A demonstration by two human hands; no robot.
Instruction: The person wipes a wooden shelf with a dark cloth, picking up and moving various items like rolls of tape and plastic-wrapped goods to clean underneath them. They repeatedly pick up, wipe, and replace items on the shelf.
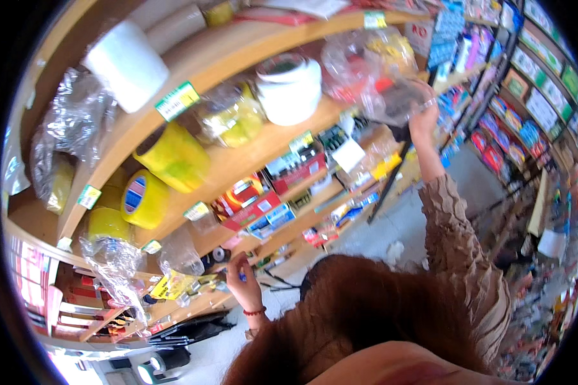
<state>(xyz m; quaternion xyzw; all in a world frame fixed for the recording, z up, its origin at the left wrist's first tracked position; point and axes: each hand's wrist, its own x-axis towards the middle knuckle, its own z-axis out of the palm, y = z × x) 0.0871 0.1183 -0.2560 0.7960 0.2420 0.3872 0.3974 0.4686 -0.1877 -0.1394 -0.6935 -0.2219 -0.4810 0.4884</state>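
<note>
At the right end of an upper wooden shelf, my right hand (423, 122) grips a clear plastic wrapper (397, 103) with something dark in it; blur hides what that is. Against it lies more crumpled clear plastic (351, 60) with red and yellow showing through. My left hand (244, 286), with a red bead bracelet (254, 312), is raised in front of the lower shelves with its fingers curled. A small blue spot shows at its fingers, and whether it holds anything is unclear. White tape rolls (289, 91) stand on the shelf, left of my right hand.
Yellow tape rolls (173, 156) sit farther left on the wooden shelf (250, 159). A white roll (125, 65) stands above, near a price tag (177, 101). Torn plastic wrap (115, 264) hangs over the left edge. Red boxes (251, 210) fill a lower shelf. Packed racks (534, 91) stand at right.
</note>
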